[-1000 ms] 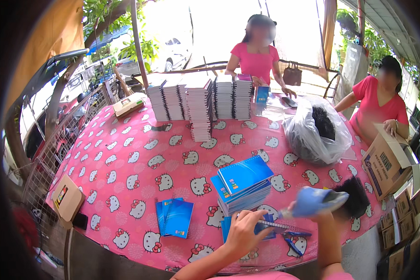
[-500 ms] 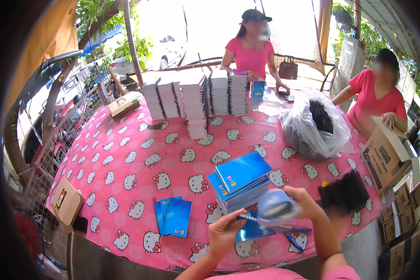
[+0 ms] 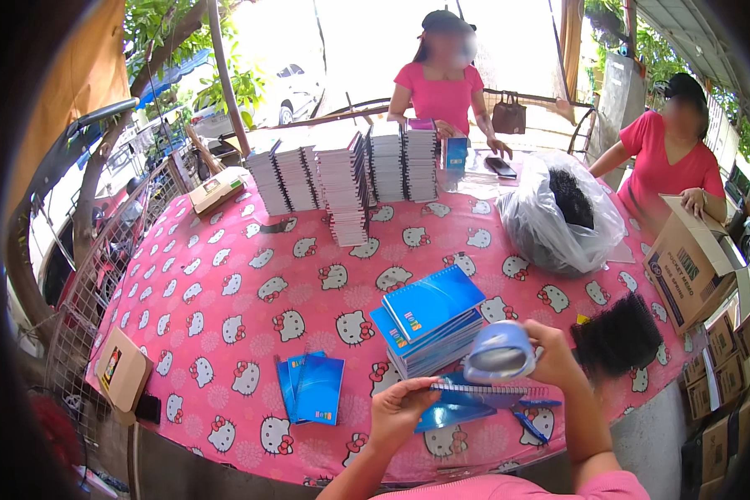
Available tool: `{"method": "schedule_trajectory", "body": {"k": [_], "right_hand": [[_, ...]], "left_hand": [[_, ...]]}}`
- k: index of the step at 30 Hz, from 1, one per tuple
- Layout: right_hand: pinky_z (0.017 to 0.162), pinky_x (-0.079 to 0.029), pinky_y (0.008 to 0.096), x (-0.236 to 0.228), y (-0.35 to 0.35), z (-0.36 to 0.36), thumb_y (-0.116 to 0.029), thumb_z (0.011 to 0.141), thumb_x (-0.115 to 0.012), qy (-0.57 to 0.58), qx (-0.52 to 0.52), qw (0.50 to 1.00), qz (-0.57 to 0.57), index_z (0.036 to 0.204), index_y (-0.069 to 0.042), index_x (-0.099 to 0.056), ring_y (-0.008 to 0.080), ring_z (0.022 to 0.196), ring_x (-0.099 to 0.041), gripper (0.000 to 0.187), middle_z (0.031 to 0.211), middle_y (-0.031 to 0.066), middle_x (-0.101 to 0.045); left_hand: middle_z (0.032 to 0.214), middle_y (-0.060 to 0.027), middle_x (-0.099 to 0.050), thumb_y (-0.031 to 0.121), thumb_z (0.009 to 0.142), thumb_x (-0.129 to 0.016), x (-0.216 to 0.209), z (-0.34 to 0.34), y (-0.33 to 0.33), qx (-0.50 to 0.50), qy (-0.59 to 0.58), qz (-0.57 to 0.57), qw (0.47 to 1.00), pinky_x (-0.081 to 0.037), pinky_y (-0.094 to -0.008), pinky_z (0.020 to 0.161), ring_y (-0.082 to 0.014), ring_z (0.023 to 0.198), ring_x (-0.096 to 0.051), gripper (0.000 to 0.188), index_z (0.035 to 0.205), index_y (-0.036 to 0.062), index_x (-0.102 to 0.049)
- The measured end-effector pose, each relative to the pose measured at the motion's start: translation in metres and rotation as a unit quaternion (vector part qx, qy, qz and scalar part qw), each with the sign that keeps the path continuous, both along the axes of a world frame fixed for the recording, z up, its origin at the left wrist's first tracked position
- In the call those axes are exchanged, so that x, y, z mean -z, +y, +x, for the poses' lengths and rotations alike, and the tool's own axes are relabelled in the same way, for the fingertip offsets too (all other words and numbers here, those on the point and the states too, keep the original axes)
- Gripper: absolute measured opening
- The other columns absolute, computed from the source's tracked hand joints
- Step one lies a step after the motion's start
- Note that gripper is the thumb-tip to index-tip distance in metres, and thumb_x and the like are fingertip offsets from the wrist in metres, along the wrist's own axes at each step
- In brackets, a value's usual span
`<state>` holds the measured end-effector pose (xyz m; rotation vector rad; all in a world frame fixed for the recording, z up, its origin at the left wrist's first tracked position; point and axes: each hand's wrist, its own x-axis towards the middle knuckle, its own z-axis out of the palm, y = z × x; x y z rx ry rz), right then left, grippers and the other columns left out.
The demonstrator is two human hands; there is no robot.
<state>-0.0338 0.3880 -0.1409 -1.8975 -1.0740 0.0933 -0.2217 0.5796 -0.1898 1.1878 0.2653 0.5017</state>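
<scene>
My left hand [image 3: 398, 410] is closed on the edge of a blue-covered notebook [image 3: 467, 398], whose spiral coil runs along its upper side. Above the coil, my right hand [image 3: 552, 354] grips a rounded blue-grey object [image 3: 500, 352] with a pale middle; its kind is unclear. Just left of it stands a stack of blue spiral notebooks [image 3: 432, 350], with another blue cover under the held one. Blue-handled pliers [image 3: 532, 425] lie by the coil's right end. Farther left are a few blue notebooks [image 3: 318, 390], partly overlapping.
Tall stacks of bound notebooks [image 3: 340, 187] stand at the far side. A plastic bag of black coils [image 3: 542, 242], a bundle of black coils [image 3: 617, 342] and a cardboard box [image 3: 683, 279] are at right. Two co-workers stand opposite; one reaches towards a dark phone [image 3: 502, 167]. An open carton [image 3: 123, 367] sits left.
The rounded blue-grey object has shifted slightly right and up along the coil with my right hand. My left hand stays on the notebook's edge. The far co-worker's hand has lifted off the phone.
</scene>
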Motion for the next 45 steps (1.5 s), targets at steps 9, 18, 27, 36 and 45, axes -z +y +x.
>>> {"method": "schedule_trajectory", "body": {"k": [9, 18, 27, 36, 45], "right_hand": [[0.079, -0.051, 0.0395, 0.029, -0.074, 0.0, -0.019, 0.067, -0.078, -0.174, 0.223, 0.951, -0.126, 0.092, -0.003, -0.063, 0.0348, 0.095, -0.062, 0.034, 0.115, 0.0161, -0.06], [0.068, -0.049, 0.0342, -0.049, 0.012, -0.093, -0.021, 0.074, -0.076, -0.192, -0.074, 0.978, 0.031, 0.104, -0.009, -0.06, 0.0276, 0.087, -0.059, 0.036, 0.093, 0.0092, -0.057], [0.052, -0.043, 0.0351, -0.046, 0.016, -0.102, -0.011, 0.074, -0.072, -0.184, -0.111, 0.975, 0.048, 0.098, -0.008, -0.063, 0.0233, 0.061, -0.051, 0.026, 0.072, 0.0058, -0.047], [0.062, -0.049, 0.0333, -0.045, 0.032, -0.115, -0.002, 0.071, -0.075, -0.134, -0.108, 0.976, 0.132, 0.091, -0.001, -0.063, 0.0265, 0.07, -0.059, 0.023, 0.081, 0.0116, -0.059], [0.066, -0.051, 0.035, -0.044, 0.042, -0.127, 0.006, 0.067, -0.066, -0.178, -0.131, 0.97, 0.105, 0.094, 0.001, -0.063, 0.0276, 0.078, -0.062, 0.028, 0.086, 0.0119, -0.061]], "left_hand": [[0.1, -0.0135, -0.068, -0.013, 0.079, -0.066, 0.001, 0.006, -0.014, -0.012, -0.134, 0.088, 0.987, -0.054, -0.0304, 0.082, -0.0201, 0.094, -0.066, 0.023, 0.1, -0.0043, -0.063], [0.101, -0.0135, -0.068, -0.012, 0.08, -0.066, -0.027, -0.008, -0.03, 0.012, -0.138, 0.213, 0.967, -0.053, -0.0304, 0.082, -0.0203, 0.096, -0.065, 0.023, 0.101, -0.0039, -0.064], [0.099, -0.0146, -0.069, -0.013, 0.082, -0.062, -0.031, -0.03, -0.029, 0.006, -0.07, 0.198, 0.978, -0.054, -0.0269, 0.078, -0.0174, 0.091, -0.066, 0.02, 0.1, -0.0056, -0.066], [0.1, -0.014, -0.068, -0.013, 0.08, -0.065, -0.037, -0.036, -0.034, -0.053, -0.102, 0.143, 0.983, -0.055, -0.0275, 0.079, -0.0178, 0.091, -0.067, 0.023, 0.101, -0.0048, -0.06], [0.094, -0.0113, -0.066, -0.016, 0.078, -0.065, -0.033, -0.047, -0.027, -0.043, -0.095, 0.031, 0.994, -0.055, -0.0267, 0.079, -0.0154, 0.09, -0.065, 0.027, 0.1, -0.0026, -0.056]]}}
